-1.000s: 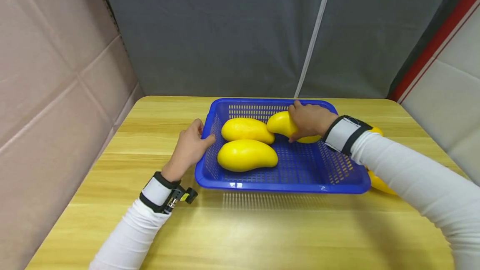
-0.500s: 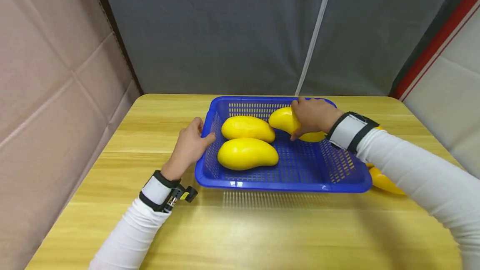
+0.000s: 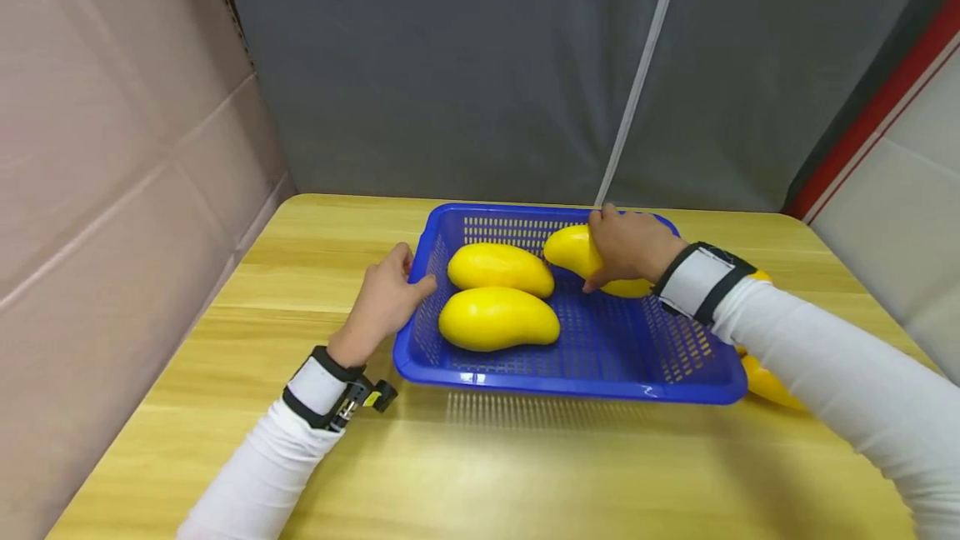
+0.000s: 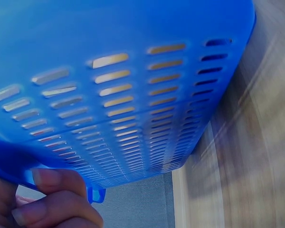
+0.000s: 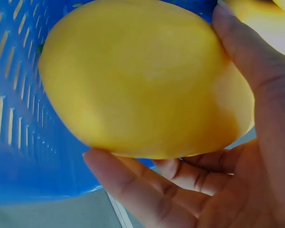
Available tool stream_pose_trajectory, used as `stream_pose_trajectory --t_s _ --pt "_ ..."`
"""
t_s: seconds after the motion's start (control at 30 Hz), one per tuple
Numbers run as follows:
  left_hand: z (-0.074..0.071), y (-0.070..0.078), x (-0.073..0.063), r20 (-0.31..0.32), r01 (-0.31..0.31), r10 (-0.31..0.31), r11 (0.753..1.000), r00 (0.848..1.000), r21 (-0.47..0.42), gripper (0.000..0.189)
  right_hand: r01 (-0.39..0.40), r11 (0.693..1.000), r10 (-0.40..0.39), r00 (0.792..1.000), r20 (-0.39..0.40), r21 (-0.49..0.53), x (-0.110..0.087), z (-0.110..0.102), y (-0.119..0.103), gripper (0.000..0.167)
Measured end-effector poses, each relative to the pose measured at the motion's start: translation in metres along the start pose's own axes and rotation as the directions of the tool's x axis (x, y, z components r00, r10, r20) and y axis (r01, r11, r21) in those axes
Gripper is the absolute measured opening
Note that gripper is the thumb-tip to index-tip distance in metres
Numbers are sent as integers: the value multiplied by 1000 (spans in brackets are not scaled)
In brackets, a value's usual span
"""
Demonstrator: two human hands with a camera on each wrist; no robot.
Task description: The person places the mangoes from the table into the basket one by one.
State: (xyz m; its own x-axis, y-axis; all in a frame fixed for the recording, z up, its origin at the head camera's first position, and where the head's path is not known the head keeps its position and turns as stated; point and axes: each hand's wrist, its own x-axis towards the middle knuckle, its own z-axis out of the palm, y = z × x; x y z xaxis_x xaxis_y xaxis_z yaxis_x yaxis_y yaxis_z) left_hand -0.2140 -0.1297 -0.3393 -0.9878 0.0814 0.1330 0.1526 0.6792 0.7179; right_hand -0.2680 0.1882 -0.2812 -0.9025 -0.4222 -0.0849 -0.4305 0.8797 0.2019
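Note:
A blue plastic basket [image 3: 570, 390] with slotted walls stands on the table. Its left rim is gripped by my left hand [image 3: 382, 302], thumb on top and fingers curled beneath the rim, as the left wrist view shows with the fingers [image 4: 61, 197]. Two yellow mangoes lie in the left half, a back mango [image 3: 501, 267] and a front mango [image 3: 498, 319]. At the basket's back right, my right hand [image 3: 630, 244] holds a third mango [image 3: 572, 250]. In the right wrist view, thumb and fingers curl round this mango [image 5: 147, 80] inside the basket wall.
More yellow mangoes [image 3: 768, 382] lie on the wooden table [image 3: 480, 473] right of the basket, partly hidden by the right sleeve. A grey curtain [image 3: 450, 65] hangs behind the table, and light padded panels [image 3: 112, 190] rise at the sides.
The right hand and its mango have shifted slightly right within the basket. The left hand keeps its grip on the rim. The camera view has tilted a little.

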Motion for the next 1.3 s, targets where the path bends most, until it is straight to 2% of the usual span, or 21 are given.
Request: stream_pose_trajectory --t_s 0.13,0.23,0.4,0.67,0.8,0.93,1.07,1.3 --pt "1 1 2 -10 -4 4 1000 1000 7 24 40 994 -46 997 -59 -104 -1 0 3 100" --pt "1 3 4 -16 -2 2 1000 1000 8 25 39 990 -48 997 -62 -136 1 -1 4 98" --pt "2 4 5 1 2 -2 1000 1000 -8 24 16 996 -17 1000 -14 -84 3 3 5 85" --pt "2 7 6 -15 -7 7 1000 1000 0 24 -17 999 14 996 -92 -34 3 13 7 80" --pt "1 8 6 -7 0 0 1000 1000 -4 23 -25 999 20 995 -98 -42 3 15 7 83" --pt "1 8 6 0 5 -5 1000 1000 -6 24 -26 999 23 998 -61 -44 2 13 7 85" --pt "1 7 6 -2 4 -4 1000 1000 -8 24 -14 1000 14 1000 -20 -5 1 14 6 81" --pt "3 6 6 -14 -3 3 1000 1000 -2 25 -30 999 30 1000 -9 15 0 15 5 82"
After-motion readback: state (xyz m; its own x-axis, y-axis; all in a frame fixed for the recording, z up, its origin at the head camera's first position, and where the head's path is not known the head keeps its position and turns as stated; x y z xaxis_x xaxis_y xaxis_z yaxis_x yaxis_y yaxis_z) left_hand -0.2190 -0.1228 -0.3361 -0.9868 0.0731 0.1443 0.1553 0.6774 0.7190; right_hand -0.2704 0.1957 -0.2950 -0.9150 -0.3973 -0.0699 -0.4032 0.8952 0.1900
